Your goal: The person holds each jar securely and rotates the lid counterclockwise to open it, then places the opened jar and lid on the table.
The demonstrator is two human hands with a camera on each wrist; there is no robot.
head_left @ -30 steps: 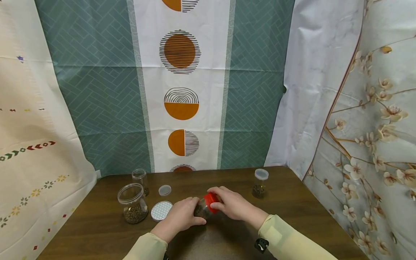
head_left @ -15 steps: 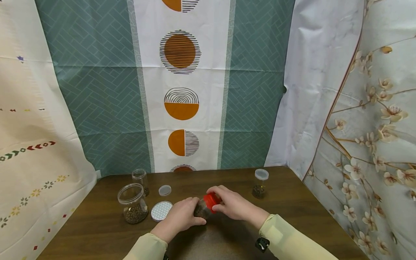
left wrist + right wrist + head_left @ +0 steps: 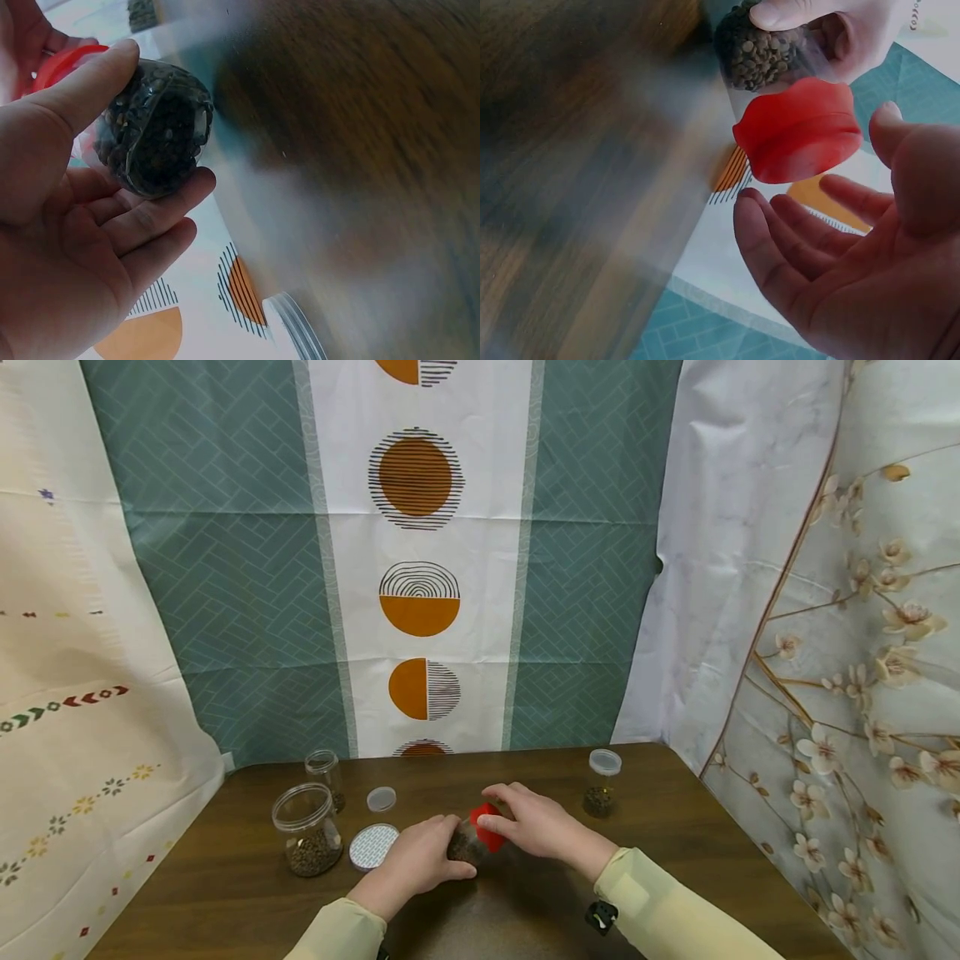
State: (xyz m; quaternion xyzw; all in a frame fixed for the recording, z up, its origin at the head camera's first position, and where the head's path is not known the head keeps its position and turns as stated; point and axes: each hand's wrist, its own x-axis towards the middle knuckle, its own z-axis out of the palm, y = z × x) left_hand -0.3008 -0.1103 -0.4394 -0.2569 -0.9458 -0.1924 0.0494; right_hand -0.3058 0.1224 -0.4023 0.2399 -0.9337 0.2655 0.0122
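Note:
My left hand (image 3: 422, 857) holds a clear jar (image 3: 161, 127) of small dark brown pellets, tilted with its top toward the right. In the left wrist view the thumb lies over the jar and the fingers curl beneath it. A red scalloped lid (image 3: 799, 131) sits on the jar's mouth. Around that lid hovers my right hand (image 3: 543, 827), its fingers spread and loosely bent. The right wrist view shows a gap between these fingers and the lid.
At the left of the wooden table (image 3: 225, 877) stand a large open jar (image 3: 307, 843) and a smaller open jar (image 3: 322, 772), both with pellets. Two lids lie near them, one small (image 3: 381, 799) and one larger (image 3: 372, 847). A lidded jar (image 3: 600, 785) stands at the right.
My right hand has let go of the red lid; its thumb and fingers have spread apart. The left hand and the jar have stayed in place.

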